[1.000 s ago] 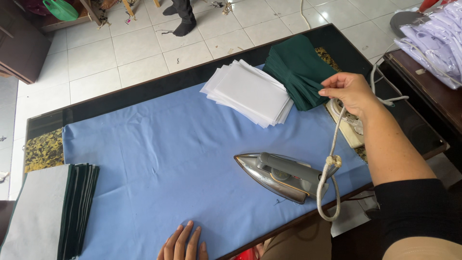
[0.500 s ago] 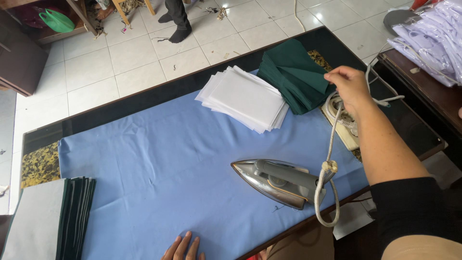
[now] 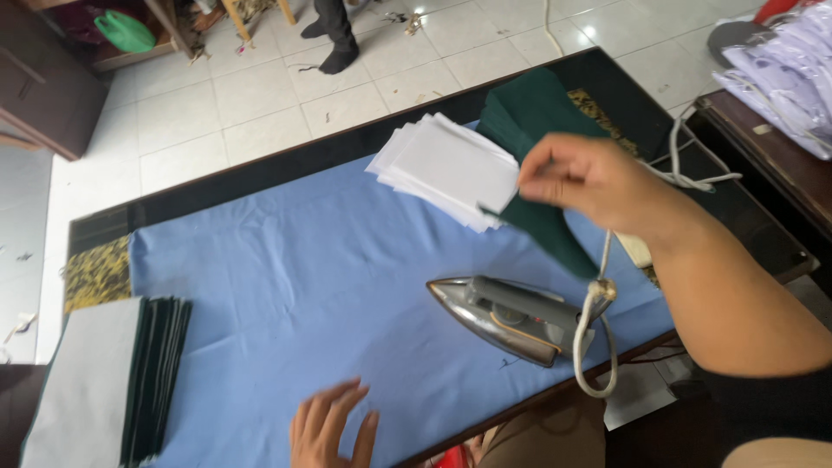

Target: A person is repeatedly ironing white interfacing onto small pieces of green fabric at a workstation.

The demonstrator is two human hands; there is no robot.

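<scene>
Right hand (image 3: 589,178) is raised above the far right part of the table (image 3: 286,160). Its fingers (image 3: 542,173) are pinched together on the edge of a dark green fabric piece (image 3: 542,230), which hangs from the grip, tilted down toward the blue cloth (image 3: 295,277). The hand is blurred; the exact finger placement on the cloth edge cannot be told.

More dark green fabric, folded (image 3: 529,108), lies on the table behind the hand. A stack of white fabric pieces (image 3: 442,165) sits just left of it, partly on the blue cloth, with the held green piece overlapping its near right corner in view.

Left hand (image 3: 334,429) is at the near edge of the table, palm down on the blue cloth, fingers (image 3: 342,403) spread, holding nothing.

Iron (image 3: 511,316) lies on the blue cloth between the two hands, nose pointing left. Its white cord (image 3: 598,338) loops off the rear end and runs up behind the right wrist.

At the near left corner: a flat grey-white piece (image 3: 82,381) with a stack of dark green pieces (image 3: 156,373) just beside it on its right, touching.

Tiled floor (image 3: 260,87) lies beyond the table; a standing person's dark legs (image 3: 334,30) are at top.
</scene>
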